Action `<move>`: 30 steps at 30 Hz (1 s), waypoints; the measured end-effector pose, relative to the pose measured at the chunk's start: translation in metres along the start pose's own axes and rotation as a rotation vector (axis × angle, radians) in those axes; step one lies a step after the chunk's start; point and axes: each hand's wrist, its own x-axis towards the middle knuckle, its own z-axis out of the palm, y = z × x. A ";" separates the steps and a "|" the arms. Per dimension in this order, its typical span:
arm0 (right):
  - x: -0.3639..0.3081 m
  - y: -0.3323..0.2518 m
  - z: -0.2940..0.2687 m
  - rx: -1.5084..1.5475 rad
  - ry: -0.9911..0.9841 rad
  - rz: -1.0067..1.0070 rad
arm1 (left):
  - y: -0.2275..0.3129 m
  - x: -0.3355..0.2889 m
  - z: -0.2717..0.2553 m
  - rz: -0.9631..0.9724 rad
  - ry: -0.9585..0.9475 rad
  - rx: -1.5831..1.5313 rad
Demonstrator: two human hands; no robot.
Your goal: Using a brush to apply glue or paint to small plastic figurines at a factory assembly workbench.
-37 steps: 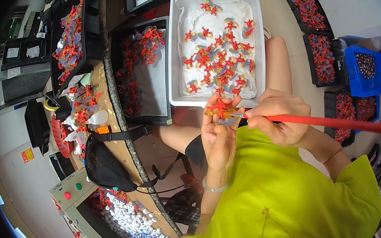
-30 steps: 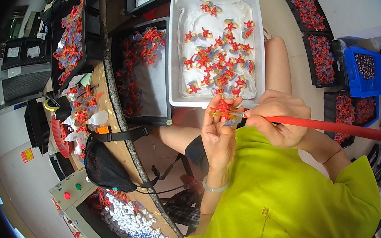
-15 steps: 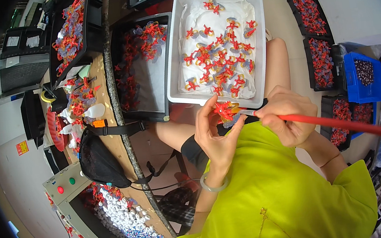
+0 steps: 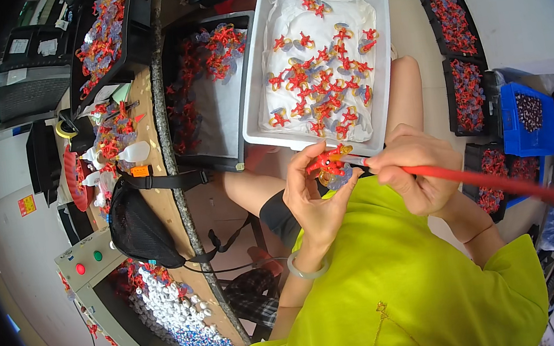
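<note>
Red toy figure (image 4: 321, 164), pinched by my left hand (image 4: 317, 213), seems unfinished: the red-handled tool (image 4: 494, 179) gripped in my right hand (image 4: 420, 169) has its tip at it. Beyond both hands, similar figures (image 4: 298, 76) lie in a white tray (image 4: 256, 74); which are done, I cannot tell.
</note>
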 end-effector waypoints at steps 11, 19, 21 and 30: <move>0.008 0.002 -0.004 0.034 -0.088 0.020 | 0.011 0.009 -0.005 -0.247 -0.054 -0.186; 0.011 0.001 -0.003 0.026 -0.112 0.009 | 0.012 0.009 -0.006 -0.220 -0.072 -0.140; 0.011 0.002 0.001 0.119 -0.058 0.006 | 0.013 0.007 -0.003 -0.204 -0.049 -0.085; 0.014 0.011 0.003 0.143 -0.217 -0.062 | 0.013 0.006 -0.006 -0.282 -0.157 0.019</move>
